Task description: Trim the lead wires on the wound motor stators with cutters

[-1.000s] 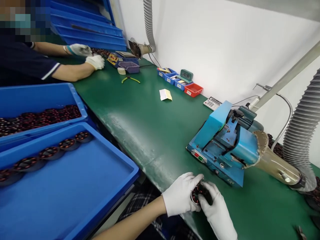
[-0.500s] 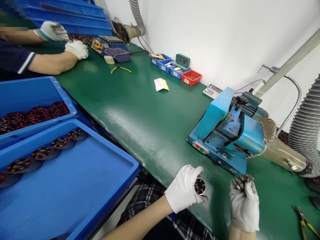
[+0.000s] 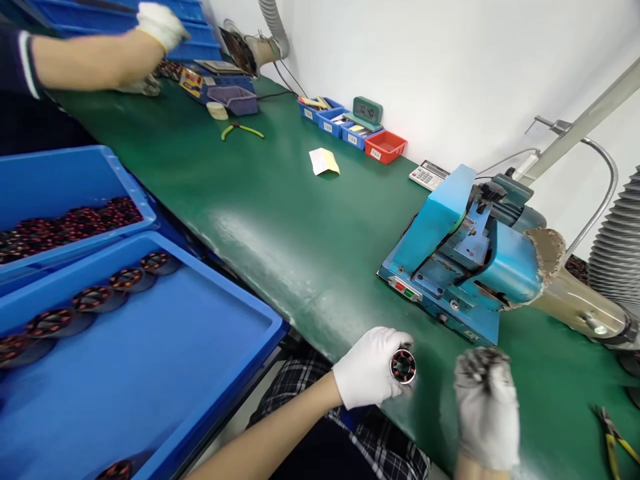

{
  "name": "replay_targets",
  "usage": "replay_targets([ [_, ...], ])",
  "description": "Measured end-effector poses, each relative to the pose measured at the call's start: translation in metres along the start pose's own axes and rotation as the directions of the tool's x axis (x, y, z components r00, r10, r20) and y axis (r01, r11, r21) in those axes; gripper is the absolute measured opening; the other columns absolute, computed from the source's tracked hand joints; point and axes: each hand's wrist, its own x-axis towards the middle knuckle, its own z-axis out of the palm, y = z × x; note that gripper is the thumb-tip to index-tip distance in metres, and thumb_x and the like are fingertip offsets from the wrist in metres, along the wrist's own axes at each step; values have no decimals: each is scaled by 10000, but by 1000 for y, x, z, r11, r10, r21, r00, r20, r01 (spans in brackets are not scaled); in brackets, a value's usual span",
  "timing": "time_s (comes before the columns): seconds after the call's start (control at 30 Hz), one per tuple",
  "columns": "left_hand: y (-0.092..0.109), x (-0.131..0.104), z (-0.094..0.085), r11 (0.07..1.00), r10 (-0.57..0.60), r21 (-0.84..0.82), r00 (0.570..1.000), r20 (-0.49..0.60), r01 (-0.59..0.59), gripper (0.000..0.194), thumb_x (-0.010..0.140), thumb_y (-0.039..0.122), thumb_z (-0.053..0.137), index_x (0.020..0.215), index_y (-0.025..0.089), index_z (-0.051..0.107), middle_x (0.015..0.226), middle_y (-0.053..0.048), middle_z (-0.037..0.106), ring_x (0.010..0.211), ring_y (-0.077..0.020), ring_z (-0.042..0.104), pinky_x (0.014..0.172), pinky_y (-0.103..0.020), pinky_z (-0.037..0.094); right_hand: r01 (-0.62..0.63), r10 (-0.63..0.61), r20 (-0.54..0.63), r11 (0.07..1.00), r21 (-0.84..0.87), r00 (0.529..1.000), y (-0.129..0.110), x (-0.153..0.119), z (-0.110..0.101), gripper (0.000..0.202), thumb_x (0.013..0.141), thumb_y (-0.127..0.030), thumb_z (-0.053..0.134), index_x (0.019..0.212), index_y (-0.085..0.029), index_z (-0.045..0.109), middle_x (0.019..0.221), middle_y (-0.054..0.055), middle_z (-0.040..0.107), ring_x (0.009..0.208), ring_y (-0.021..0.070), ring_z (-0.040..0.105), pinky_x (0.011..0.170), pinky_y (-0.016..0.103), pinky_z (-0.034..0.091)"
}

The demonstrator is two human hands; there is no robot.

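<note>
My left hand (image 3: 373,368), in a white glove, is wrapped round a small metal ring with copper windings (image 3: 403,367) near the table's front edge. The ring's open face points up toward me. To the right, my right hand (image 3: 487,407) is over the green table (image 3: 320,233), its white glove blackened at the fingertips. Motion smears its fingers, and whether they hold anything cannot be made out. A blue machine (image 3: 450,260) stands just beyond both hands.
A blue tray (image 3: 165,373) at the left holds several wound rings. Behind it a blue bin (image 3: 55,180) contains many small parts. Yellow-handled pliers (image 3: 613,440) lie at the right. At the back left are another person's gloved hand (image 3: 161,25) and small boxes (image 3: 385,147).
The ring in my left hand has turned more upright toward the camera, and its thin wires no longer show. My right hand has blurred. The other person's arm has risen.
</note>
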Motion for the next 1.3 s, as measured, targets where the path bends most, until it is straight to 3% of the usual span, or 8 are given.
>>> replay_targets([
  [0.13, -3, -4, -3, 1000, 20, -8, 1000, -1, -20, 570, 530, 314, 770, 1005, 178, 484, 929, -46, 584, 859, -240, 564, 807, -368, 438, 2, 39, 180, 975, -221, 983, -15, 1, -11, 174, 616, -315, 762, 752, -234, 690, 754, 18, 677, 684, 142, 613, 674, 273, 511],
  [0.27, -11, -7, -8, 987, 83, -147, 990, 113, -66, 537, 606, 185, 720, 1073, 183, 454, 1086, -69, 580, 979, -226, 559, 862, -340, 434, 210, 140, 536, 815, -539, 833, 6, -16, -2, 283, 587, -252, 739, 869, -248, 720, 849, 53, 689, 788, 217, 635, 745, 333, 510],
  [0.4, -14, -4, -3, 995, 24, -102, 987, 160, -8, 285, 652, 242, 721, 837, 179, 513, 826, -15, 618, 780, -195, 591, 724, -297, 447, 28, 175, 371, 875, -483, 912, 26, -26, 5, 134, 675, -353, 685, 658, -220, 695, 674, 36, 653, 632, 177, 598, 610, 282, 500],
  [0.57, -13, -3, 3, 998, 55, -18, 994, 99, -54, 327, 632, 352, 754, 769, 181, 511, 875, -34, 608, 825, -208, 581, 766, -311, 423, -385, 364, 204, 920, 74, 909, 17, -21, -10, 258, 649, -417, 727, 574, -210, 592, 512, -43, 542, 428, 88, 460, 428, 207, 414],
  [0.7, -12, -5, 3, 995, 96, 3, 994, 59, -96, 346, 650, 377, 748, 852, 200, 530, 956, -20, 600, 873, -193, 571, 820, -315, 405, -239, 236, 40, 965, 106, 971, 9, -15, -31, 222, 572, -376, 786, 666, -230, 647, 605, -20, 642, 500, 116, 573, 514, 242, 499],
  [0.87, -12, -6, 3, 986, 164, 31, 985, 50, -166, 240, 713, 337, 712, 835, 204, 554, 1057, -21, 606, 947, -188, 571, 847, -318, 404, 91, 157, 423, 855, -510, 892, 23, -26, -23, 295, 571, -225, 752, 862, -220, 700, 822, 52, 700, 740, 210, 645, 699, 325, 528],
  [1.1, -12, -7, 1, 987, 149, 44, 987, 59, -152, 184, 712, 192, 650, 860, 190, 541, 1076, -41, 598, 976, -200, 557, 881, -336, 411, 484, -120, 547, 644, -593, 828, 32, -44, -2, 174, 785, -290, 613, 948, -261, 666, 826, 29, 669, 740, 174, 624, 673, 283, 491],
  [1.3, -11, -7, 1, 992, 123, 29, 990, 64, -125, 171, 705, 215, 676, 801, 195, 536, 1033, -30, 594, 949, -192, 557, 858, -327, 415, 283, -55, 366, 743, -607, 929, 30, -46, -5, 182, 784, -355, 576, 695, -216, 653, 676, 28, 667, 621, 171, 612, 593, 264, 482],
])
